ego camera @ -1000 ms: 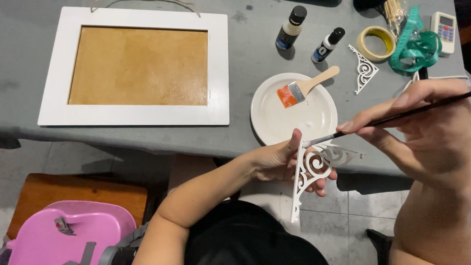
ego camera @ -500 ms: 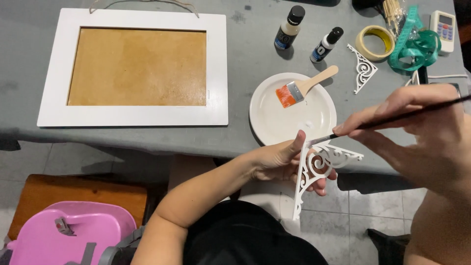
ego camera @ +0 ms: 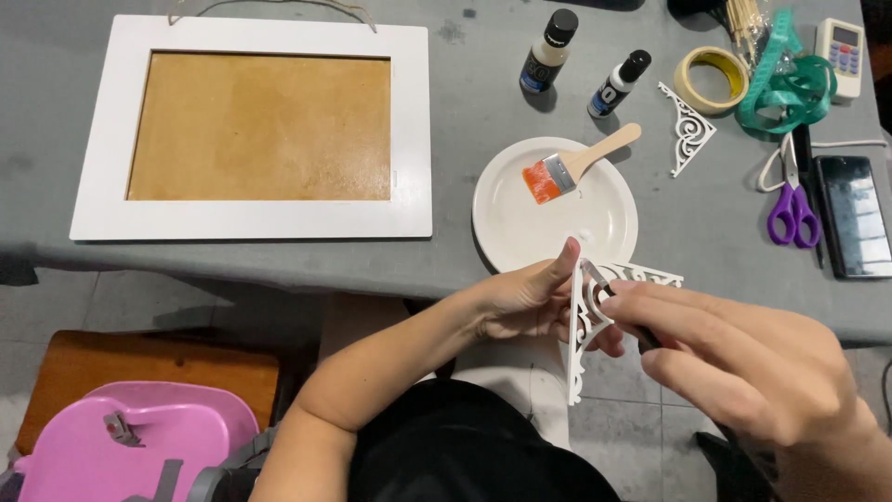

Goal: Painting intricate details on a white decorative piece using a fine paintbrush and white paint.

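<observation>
Two small paint bottles are standing at the upper middle of the frame, just above the white plate. The left bottle is pale with a black cap and a dark blue label; the right bottle is white with a black cap and a dark label. At the right edge, a phone is lying flat, its rectangular screen dark. In the upper right corner, a white remote is showing a small greyish screen.

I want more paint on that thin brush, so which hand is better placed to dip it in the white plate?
Probably the right hand: it holds the thin brush beside the white plate. The left hand is occupied gripping the white scrolled bracket.
</observation>
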